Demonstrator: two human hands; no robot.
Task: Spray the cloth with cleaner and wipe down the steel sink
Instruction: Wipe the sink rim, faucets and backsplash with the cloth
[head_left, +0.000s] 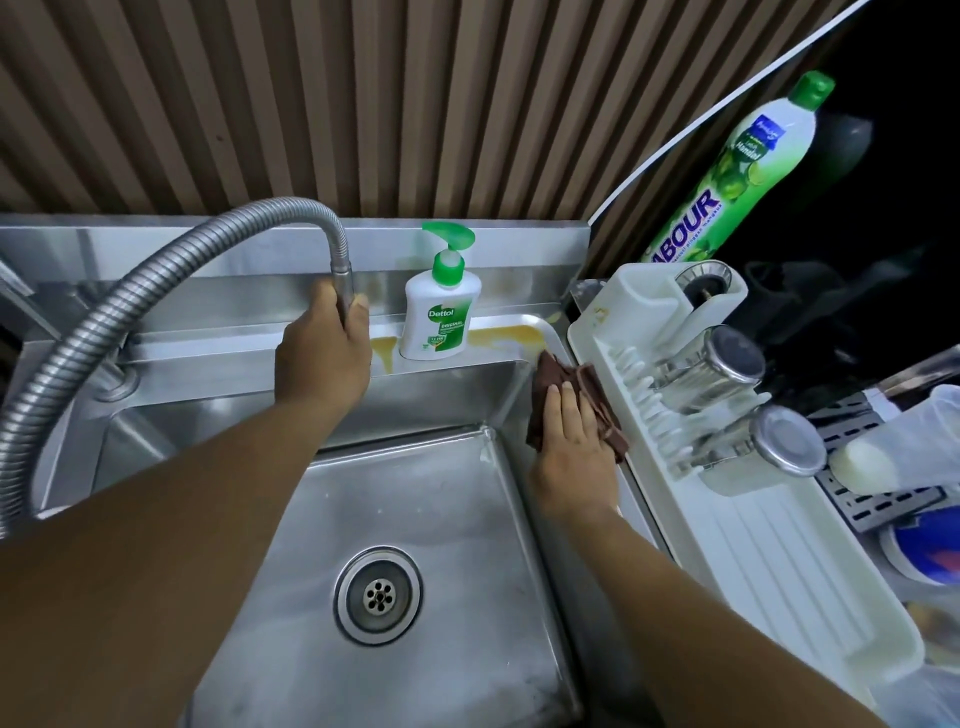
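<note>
Head view: the hose (156, 280) is gripped near its nozzle by the left hand (324, 348), whose fingers (357, 318) are curled round it. The cloth (582, 384) is pressed on the right rim of the sink (467, 519) under the right hand (571, 447), whose fingers (558, 402) are straight and close together.

Beyond those fingertips a yellow stain (498, 338) is seen on the back ledge. A soap bottle (441, 312) stands on that ledge, just right of the left fingers. If the cloth is swept along the ledge, the bottle could be knocked into the basin.

Just right of the right fingers stands a rack (753, 571) holding glasses (727, 374). It could be jolted by a hard stroke. If the hose is released carelessly, it may swing. Whether the cloth is wetted cannot be told. If it is dry, the stain may only be smeared.
</note>
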